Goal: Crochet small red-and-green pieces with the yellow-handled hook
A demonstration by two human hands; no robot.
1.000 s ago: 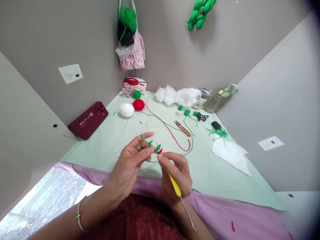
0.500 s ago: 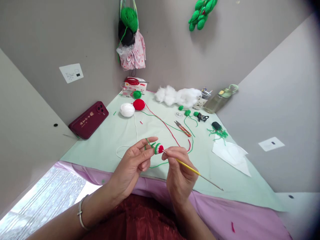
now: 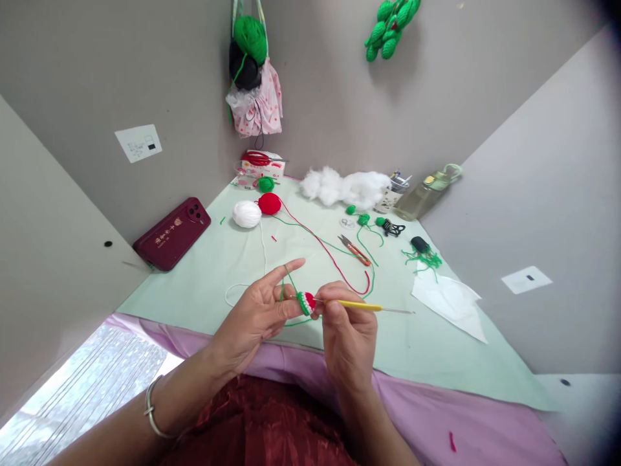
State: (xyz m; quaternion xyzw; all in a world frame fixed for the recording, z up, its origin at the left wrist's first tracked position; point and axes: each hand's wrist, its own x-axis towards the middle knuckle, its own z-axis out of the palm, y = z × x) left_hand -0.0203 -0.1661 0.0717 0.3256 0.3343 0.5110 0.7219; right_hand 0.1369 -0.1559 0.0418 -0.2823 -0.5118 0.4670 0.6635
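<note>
My left hand pinches a small round crochet piece, red in the middle with white and green bands. Green yarn runs from the piece up over my raised left index finger. Between the fingers and thumb of my right hand is a crochet hook with a yellow grip and metal ends. Its left end meets the piece near the green edge, where my fingers partly hide it; the other end points right, almost level. Behind the hands a red yarn tail lies on the pale green tablecloth.
A white yarn ball and a red yarn ball sit at the back left. Orange thread snips lie beyond my right hand. White stuffing, a bottle and a pen cup line the back. A phone leans at left.
The hook has swung from a downward slant to nearly level, and its left end has moved into the crochet piece. My left index finger has lifted, pulling the green yarn taut.
</note>
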